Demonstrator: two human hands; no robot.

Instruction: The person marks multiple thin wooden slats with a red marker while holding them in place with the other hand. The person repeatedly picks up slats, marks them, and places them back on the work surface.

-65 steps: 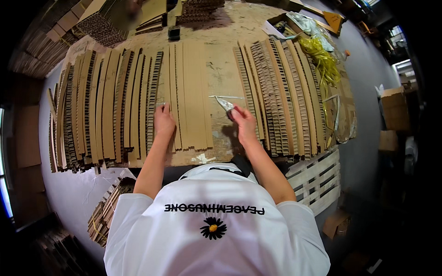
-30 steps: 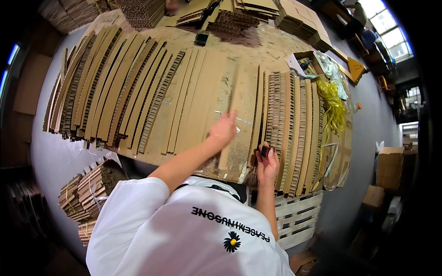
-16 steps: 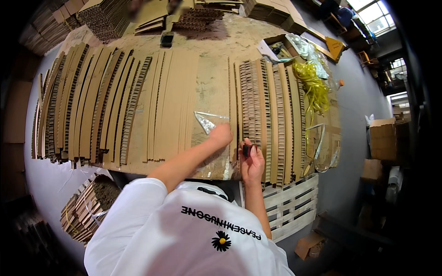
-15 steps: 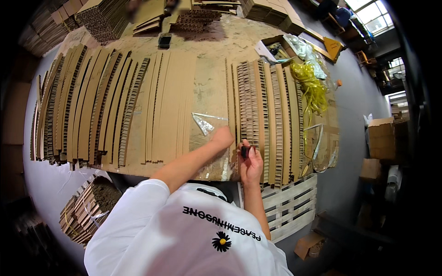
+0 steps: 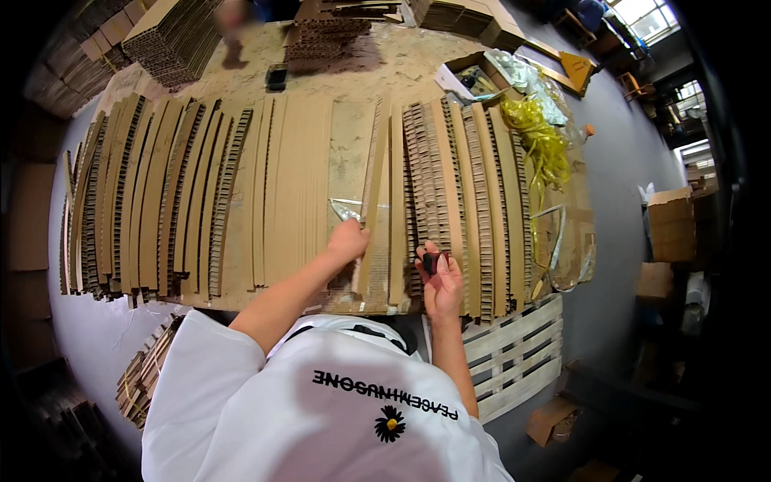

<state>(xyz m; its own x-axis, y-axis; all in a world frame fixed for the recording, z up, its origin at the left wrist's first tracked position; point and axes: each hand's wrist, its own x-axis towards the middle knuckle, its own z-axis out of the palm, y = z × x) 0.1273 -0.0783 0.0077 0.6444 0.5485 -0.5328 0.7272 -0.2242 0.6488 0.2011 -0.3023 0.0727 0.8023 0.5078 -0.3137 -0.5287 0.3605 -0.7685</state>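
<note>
My left hand (image 5: 348, 239) is closed on a long, narrow cardboard strip (image 5: 376, 161), gripping it toward its near end. The strip stands slightly tilted, apart from the row to its right. In my right hand (image 5: 444, 291) is a small dark red and black object (image 5: 431, 262), pinched between thumb and fingers; its kind is not clear. That hand hovers over the near part of the honeycomb cardboard strips (image 5: 426, 173). Left of my left hand lie flat cardboard strips (image 5: 297, 177) side by side. A clear plastic piece (image 5: 345, 209) lies partly behind my left hand.
More honeycomb strips (image 5: 152, 201) fill the table's left side. At the right lie yellow plastic strapping (image 5: 534, 140) and an open box (image 5: 462, 80) with tools. A small black container (image 5: 276, 78) and cardboard stacks (image 5: 173, 40) stand farther back. A white slatted pallet (image 5: 514, 353) is below the near edge.
My left hand has moved left, bringing one cardboard strip away from the right-hand row. My right hand stays nearly in place with the dark object. A blurred shape at the far side has shifted.
</note>
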